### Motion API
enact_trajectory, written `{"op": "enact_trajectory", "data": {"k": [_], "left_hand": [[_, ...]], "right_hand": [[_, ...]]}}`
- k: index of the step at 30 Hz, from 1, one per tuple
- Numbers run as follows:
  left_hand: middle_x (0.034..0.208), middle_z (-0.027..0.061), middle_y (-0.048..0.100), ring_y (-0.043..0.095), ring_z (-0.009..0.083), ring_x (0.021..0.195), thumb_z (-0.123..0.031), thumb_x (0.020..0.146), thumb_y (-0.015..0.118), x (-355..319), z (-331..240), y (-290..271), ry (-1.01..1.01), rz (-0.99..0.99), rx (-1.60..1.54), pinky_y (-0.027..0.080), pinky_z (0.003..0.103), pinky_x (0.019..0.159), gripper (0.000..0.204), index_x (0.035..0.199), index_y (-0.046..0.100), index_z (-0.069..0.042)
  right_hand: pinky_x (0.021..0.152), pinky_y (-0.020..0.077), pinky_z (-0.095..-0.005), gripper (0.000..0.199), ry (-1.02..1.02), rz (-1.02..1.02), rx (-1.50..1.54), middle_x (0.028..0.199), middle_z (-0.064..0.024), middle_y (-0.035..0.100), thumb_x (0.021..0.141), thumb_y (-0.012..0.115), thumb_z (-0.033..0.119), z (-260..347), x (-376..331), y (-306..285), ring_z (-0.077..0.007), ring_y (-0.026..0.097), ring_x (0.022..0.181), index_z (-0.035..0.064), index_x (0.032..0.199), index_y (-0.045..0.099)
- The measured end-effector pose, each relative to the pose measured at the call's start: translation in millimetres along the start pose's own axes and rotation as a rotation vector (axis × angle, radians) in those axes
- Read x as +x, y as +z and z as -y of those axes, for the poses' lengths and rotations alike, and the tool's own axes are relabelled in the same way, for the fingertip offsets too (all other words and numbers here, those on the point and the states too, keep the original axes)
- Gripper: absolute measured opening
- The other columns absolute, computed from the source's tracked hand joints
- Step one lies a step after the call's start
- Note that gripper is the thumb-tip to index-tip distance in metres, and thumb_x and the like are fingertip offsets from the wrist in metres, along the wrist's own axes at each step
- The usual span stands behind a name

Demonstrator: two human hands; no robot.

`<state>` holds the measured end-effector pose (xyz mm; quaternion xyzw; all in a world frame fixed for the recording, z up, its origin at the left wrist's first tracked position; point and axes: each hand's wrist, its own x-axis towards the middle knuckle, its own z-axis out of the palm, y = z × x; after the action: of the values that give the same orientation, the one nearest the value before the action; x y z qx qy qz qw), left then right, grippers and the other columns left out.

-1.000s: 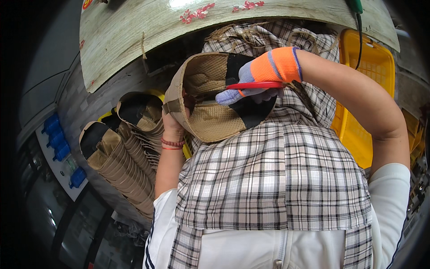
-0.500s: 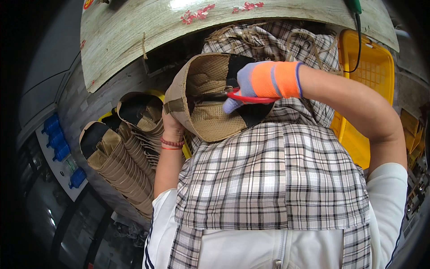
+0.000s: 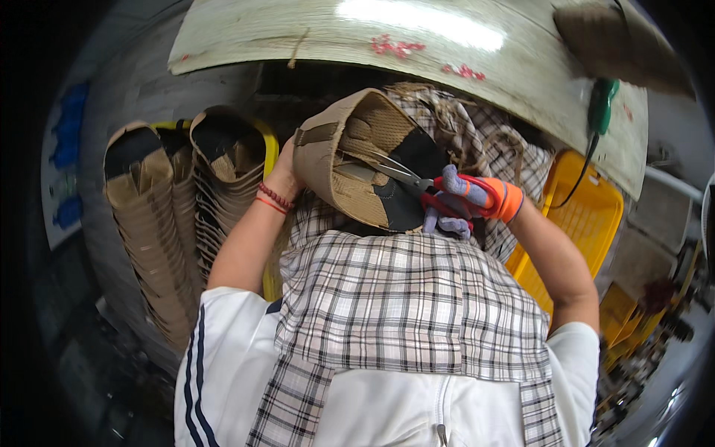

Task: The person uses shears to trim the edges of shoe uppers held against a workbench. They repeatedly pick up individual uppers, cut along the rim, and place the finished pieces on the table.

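Note:
My left hand [image 3: 284, 170], bare with a beaded bracelet at the wrist, grips the left side of a tan fabric shell [image 3: 320, 153]; most of its fingers are hidden behind it. The shell is hollow, with mesh-like tan lining and a black section, its opening tilted toward my right. In my right hand [image 3: 465, 197], which wears an orange and grey-purple glove, are red-handled scissors [image 3: 406, 176]. Their blades stand apart inside the shell's opening, around the tan lining. The shell is held just above my checked apron [image 3: 380, 305].
Nested stacks of similar tan shells [image 3: 153, 246] stand at the left by a yellow rim [image 3: 269, 149]. A pale table [image 3: 313, 26] crosses ahead, with a green corded tool [image 3: 602, 108] and a blurred brown object [image 3: 622, 45]. A yellow basket [image 3: 588, 205] sits at right.
My right hand has drawn back to the right out of the shell, and the scissor blades now show spread apart. The view has shifted, bringing the brown object into sight.

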<state>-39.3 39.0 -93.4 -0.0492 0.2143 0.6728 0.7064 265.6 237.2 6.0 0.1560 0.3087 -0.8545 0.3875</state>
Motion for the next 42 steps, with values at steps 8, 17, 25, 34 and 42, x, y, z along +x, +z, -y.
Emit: {"op": "enact_trajectory", "data": {"k": [8,17,25,34,42], "left_hand": [[0.123,0.0117,0.064,0.064,0.0215,0.106,-0.025,0.103,0.042,-9,7,67,0.066,-0.560,0.359,0.053,0.036,0.092,0.038,0.128,0.057,0.000],[0.124,0.0121,0.063,0.063,0.0224,0.108,-0.024,0.103,0.041,-7,7,63,0.042,-0.566,0.302,0.054,0.036,0.092,0.038,0.129,0.056,0.000],[0.124,0.0127,0.063,0.063,0.0233,0.107,-0.025,0.103,0.041,-12,6,35,0.074,-0.300,0.259,0.053,0.037,0.093,0.039,0.129,0.055,0.001],[0.136,0.0139,0.054,0.056,0.0240,0.122,-0.024,0.103,0.045,-18,0,4,0.039,0.108,0.144,0.045,0.035,0.106,0.045,0.142,0.043,-0.001],[0.113,0.0125,0.069,0.064,0.0210,0.097,-0.024,0.092,0.056,-81,-45,182,0.738,0.017,1.470,0.046,0.036,0.091,0.034,0.112,0.067,0.001]], "right_hand": [[0.046,0.0377,-0.0236,0.083,0.025,-0.162,-0.489,0.058,0.0015,0.053,0.094,0.031,0.072,48,-4,2,-0.0080,0.044,0.049,-0.0009,0.101,0.071],[0.045,0.0415,-0.0267,0.081,-0.015,-0.168,-0.685,0.051,-0.0019,0.052,0.093,0.036,0.072,47,-5,-9,-0.0115,0.052,0.045,-0.0011,0.086,0.071],[0.042,0.0395,-0.0272,0.083,0.087,-0.295,-0.637,0.052,-0.0020,0.051,0.090,0.040,0.074,66,7,14,-0.0111,0.049,0.044,-0.0017,0.079,0.071],[0.063,0.0455,-0.0304,0.051,-0.145,-0.398,-0.881,0.077,-0.0072,0.061,0.089,0.065,0.048,10,-14,1,-0.0162,0.054,0.068,-0.0007,0.104,0.061],[0.062,0.0492,-0.0384,0.043,-0.077,-0.917,-0.881,0.070,-0.0126,0.064,0.083,0.070,0.048,-4,-42,73,-0.0289,0.066,0.066,0.0067,0.095,0.062]]}}
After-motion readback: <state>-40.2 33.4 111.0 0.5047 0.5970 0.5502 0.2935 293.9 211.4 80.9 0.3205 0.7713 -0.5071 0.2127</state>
